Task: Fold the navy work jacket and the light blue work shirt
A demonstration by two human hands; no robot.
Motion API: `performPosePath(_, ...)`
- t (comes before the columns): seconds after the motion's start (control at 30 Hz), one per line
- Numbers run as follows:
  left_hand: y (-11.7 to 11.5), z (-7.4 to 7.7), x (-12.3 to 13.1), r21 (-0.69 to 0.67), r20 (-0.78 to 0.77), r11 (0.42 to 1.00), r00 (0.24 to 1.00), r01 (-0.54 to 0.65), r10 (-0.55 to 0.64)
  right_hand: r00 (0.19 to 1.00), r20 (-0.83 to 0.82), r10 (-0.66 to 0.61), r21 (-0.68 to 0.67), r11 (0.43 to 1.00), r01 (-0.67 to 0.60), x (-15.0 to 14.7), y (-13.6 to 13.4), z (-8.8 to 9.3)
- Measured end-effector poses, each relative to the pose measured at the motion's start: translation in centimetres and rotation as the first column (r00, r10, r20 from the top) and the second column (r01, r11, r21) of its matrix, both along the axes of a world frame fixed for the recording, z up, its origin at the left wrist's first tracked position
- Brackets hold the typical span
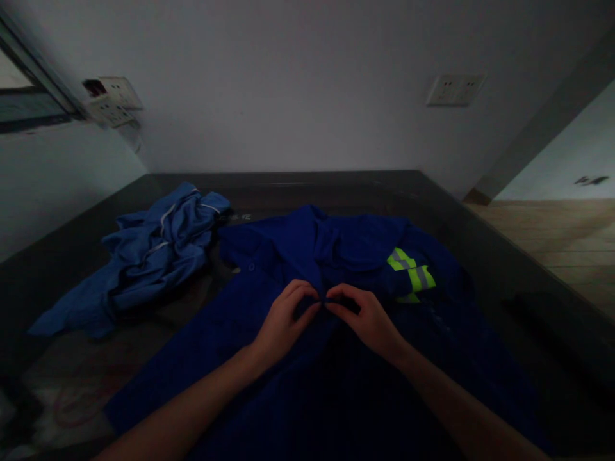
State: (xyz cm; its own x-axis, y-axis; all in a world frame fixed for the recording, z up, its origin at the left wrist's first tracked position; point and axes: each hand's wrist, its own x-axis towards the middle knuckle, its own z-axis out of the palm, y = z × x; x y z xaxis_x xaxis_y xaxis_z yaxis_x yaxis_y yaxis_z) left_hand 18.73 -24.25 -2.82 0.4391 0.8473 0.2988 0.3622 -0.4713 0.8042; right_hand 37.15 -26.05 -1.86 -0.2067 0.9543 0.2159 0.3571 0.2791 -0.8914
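A dark blue work jacket (269, 246) lies spread across the dark table, with yellow-green and silver reflective strips (412, 272) on its right side. Near its upper left part a round button (251, 266) shows. My left hand (289, 315) pinches the jacket's cloth around the middle of the front, thumb and fingertips together. Opposite it, nearly touching, my right hand (364, 315) pinches the same area from the right. Whatever small part sits between the fingertips is too dark to make out.
A crumpled lighter blue garment (166, 246) with white piping lies left of the jacket. The dark table (365, 186) meets a pale wall with power sockets (455, 89) on it. A dark flat object (552, 326) rests at the right edge. Wooden flooring (567, 237) shows beyond.
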Motion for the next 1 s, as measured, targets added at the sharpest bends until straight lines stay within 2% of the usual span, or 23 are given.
performPosePath(0.3,0.37,-0.28,-0.13,-0.082,0.074,0.996,0.997,0.021,-0.015,0.998,0.058,0.004,0.008,1.000,-0.005,-0.13,-0.08,0.22)
performPosePath(0.5,0.18,-0.19,-0.06,-0.070,0.073,0.998,0.997,0.001,0.004,0.997,0.078,0.008,0.004,1.000,-0.008,-0.20,-0.17,0.32)
performPosePath(0.83,0.08,0.18,0.06,0.063,0.034,0.997,0.998,-0.045,0.043,0.993,0.105,-0.051,0.077,0.996,0.043,-0.37,-0.43,0.37)
performPosePath(1.0,-0.16,-0.23,-0.15,0.209,-0.120,0.978,0.992,-0.017,0.043,0.988,0.149,-0.048,0.151,0.988,0.026,-0.88,-0.88,0.06)
